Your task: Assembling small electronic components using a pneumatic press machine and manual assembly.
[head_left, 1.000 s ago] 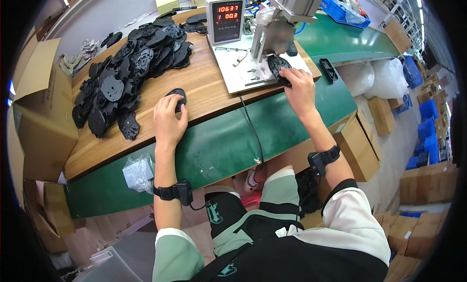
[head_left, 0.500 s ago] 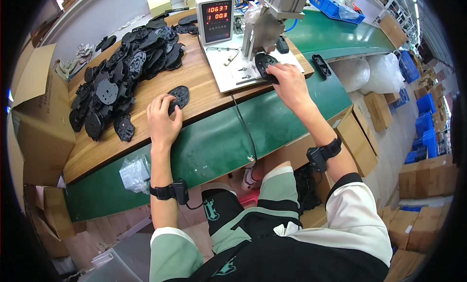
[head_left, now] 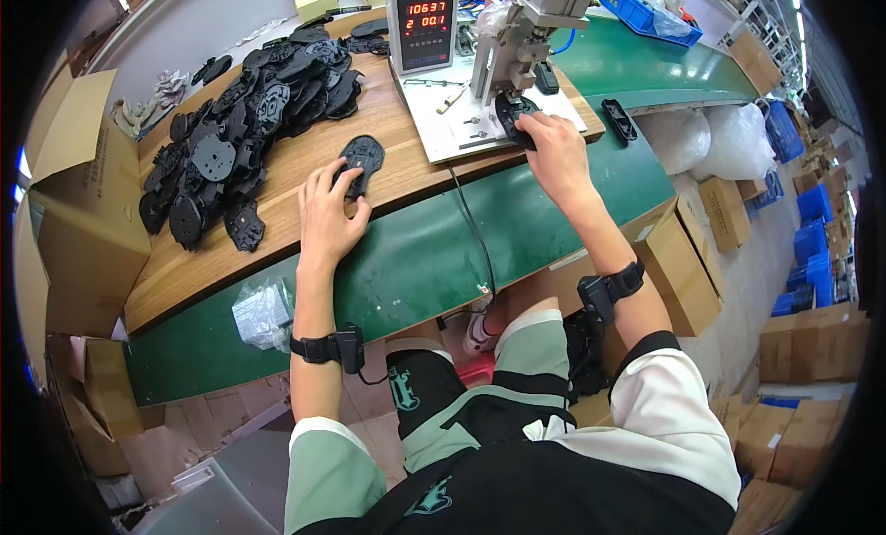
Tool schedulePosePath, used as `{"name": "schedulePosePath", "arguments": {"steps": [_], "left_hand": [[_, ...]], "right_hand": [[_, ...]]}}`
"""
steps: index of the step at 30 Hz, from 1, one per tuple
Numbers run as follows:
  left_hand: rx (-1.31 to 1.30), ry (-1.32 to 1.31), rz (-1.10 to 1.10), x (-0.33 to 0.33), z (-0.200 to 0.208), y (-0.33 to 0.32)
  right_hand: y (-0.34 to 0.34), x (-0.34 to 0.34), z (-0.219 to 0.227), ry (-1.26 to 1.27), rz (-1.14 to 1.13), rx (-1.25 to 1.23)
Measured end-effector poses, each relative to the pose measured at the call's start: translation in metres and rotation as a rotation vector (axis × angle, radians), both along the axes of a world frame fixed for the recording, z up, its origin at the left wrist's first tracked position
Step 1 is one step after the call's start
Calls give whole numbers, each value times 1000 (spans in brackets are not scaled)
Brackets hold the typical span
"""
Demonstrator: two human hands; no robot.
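My right hand grips a black molded plastic shell by its near edge, thumb and fingers closed on it. That shell lies on the white base plate, right under the metal head of a bench press. On the wooden board, my left hand has its fingertips and thumb around the near end of a second black shell, which is rounded and has molded detail inside. Left of it lies a large heap of similar black plastic parts.
Behind the plate stands a controller box with a red display. A black oblong piece rests on the green bench. A clear plastic bag lies at the bench's front left. Cardboard boxes flank the bench, and a cable hangs over its edge.
The left-hand shell has moved slightly up and to the right and turned, with more of it showing. My right hand stays at the press. The view has shifted a little; the display reads differently.
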State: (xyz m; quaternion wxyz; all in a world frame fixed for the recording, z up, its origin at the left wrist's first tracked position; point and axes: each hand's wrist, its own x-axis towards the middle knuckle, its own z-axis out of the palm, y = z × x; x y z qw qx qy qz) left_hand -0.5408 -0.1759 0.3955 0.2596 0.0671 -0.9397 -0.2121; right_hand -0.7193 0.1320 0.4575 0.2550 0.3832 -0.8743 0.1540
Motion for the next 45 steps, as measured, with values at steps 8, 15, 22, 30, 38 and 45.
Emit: {"name": "schedulePosePath", "arguments": {"steps": [8,15,22,30,38,45], "left_hand": [[-139,16,-104,-2,5,23],[-132,-49,-278,-4,3,32],[103,114,-236,-5,18,36],[23,170,-174,-7,10,28],[131,172,-122,-6,8,29],[-138,194,-162,-26,19,59]], "right_hand": [[1,-2,2,-14,-5,11],[0,-2,2,-24,-7,-1],[0,-1,2,-21,-31,23],[1,0,4,-62,-41,39],[-2,-2,6,-94,-28,19],[11,-22,27,-221,10,117]]}}
